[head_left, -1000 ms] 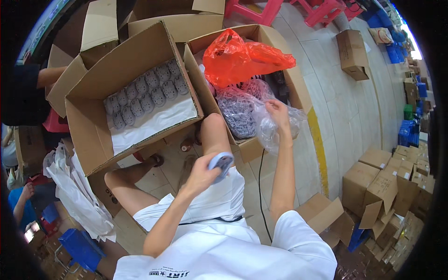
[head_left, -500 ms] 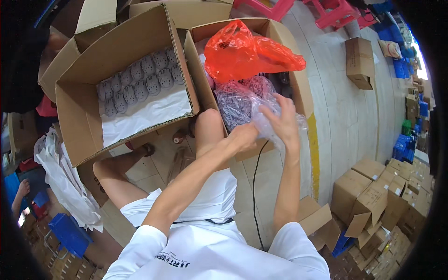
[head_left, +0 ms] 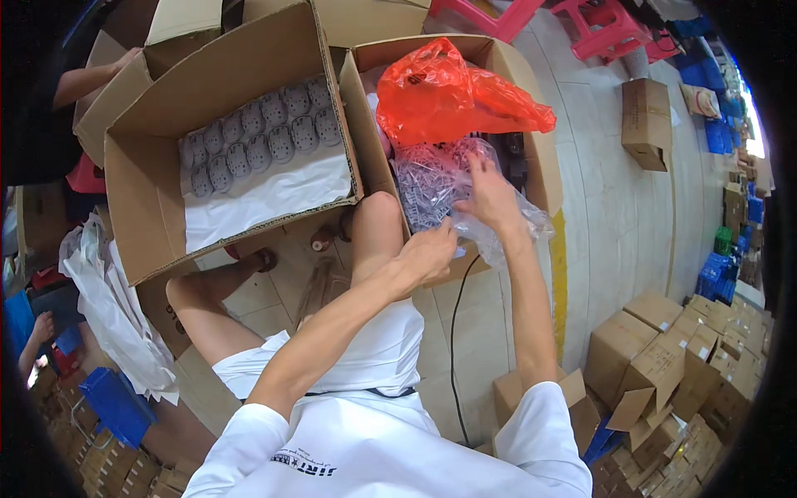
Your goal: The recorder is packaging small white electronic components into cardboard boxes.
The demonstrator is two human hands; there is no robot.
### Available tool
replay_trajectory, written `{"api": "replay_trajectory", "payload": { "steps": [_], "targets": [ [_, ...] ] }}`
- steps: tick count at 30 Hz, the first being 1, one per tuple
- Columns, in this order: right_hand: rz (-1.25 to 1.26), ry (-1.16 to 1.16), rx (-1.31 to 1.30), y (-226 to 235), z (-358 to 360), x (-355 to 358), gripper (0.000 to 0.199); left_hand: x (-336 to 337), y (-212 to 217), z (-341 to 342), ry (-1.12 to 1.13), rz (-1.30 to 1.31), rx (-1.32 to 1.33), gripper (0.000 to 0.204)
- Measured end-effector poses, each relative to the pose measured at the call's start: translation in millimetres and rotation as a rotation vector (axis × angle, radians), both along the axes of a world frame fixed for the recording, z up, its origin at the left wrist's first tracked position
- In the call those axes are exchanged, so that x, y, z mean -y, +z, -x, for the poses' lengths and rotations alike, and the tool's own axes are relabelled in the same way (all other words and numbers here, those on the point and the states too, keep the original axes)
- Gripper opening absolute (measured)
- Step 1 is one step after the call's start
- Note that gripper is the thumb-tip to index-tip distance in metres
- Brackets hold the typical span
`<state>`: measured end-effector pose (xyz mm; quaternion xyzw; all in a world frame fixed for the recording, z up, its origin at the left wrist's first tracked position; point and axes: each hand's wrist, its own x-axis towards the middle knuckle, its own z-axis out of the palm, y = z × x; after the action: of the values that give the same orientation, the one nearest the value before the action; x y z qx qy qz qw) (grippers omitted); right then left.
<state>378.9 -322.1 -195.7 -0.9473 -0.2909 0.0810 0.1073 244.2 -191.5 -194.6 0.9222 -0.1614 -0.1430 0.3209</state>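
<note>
My left hand (head_left: 427,253) is closed in a pinch on the near edge of a clear plastic bag (head_left: 523,217). Many small clear and grey plastic pieces (head_left: 425,187) fill this bag, which lies in the right cardboard box (head_left: 544,162). Over the pieces, my right hand (head_left: 490,197) has its thumb and fingers apart, the fingertips touching the bag's contents or film. A red plastic bag (head_left: 423,100) is heaped just beyond it. In the left cardboard box (head_left: 137,191), two rows of grey, rounded parts with dark holes (head_left: 259,153) rest on a white sheet (head_left: 266,203).
White plastic bags (head_left: 108,299) and a blue crate (head_left: 116,407) are at my left. A black cable (head_left: 455,357) runs along the tiled floor. Cartons (head_left: 631,349) are stacked at the right, pink stools (head_left: 602,29) at the back. Another person's arm (head_left: 87,83) reaches in at far left.
My right hand has moved from gripping the bag's side to over the pieces, its fingers spreading. The bag's mouth is wider open. My left hand stays at the near edge.
</note>
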Motion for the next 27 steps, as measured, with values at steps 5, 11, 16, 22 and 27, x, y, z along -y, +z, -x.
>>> {"api": "replay_trajectory", "payload": {
  "steps": [5, 11, 16, 22, 27],
  "targets": [
    [0.247, 0.054, 0.106, -2, -1, -10, 0.042, 8, -3, 3, 0.013, 0.019, 0.077, 0.036],
    [0.399, 0.092, -0.061, -32, -31, -18, 0.040, 6, 5, 16, 0.040, -0.022, 0.055, 0.039],
    [0.270, 0.088, -0.136, -47, -61, -1, 0.044, 2, 8, 15, 0.067, -0.003, -0.010, 0.038],
    [-0.027, 0.178, -0.158, -21, -45, 11, 0.044, -14, 10, 3, 0.138, 0.067, 0.063, 0.036],
    [0.242, 0.170, 0.073, -14, -22, -4, 0.044, -16, 1, -25, -0.092, -0.163, 0.262, 0.037]
  ]
}}
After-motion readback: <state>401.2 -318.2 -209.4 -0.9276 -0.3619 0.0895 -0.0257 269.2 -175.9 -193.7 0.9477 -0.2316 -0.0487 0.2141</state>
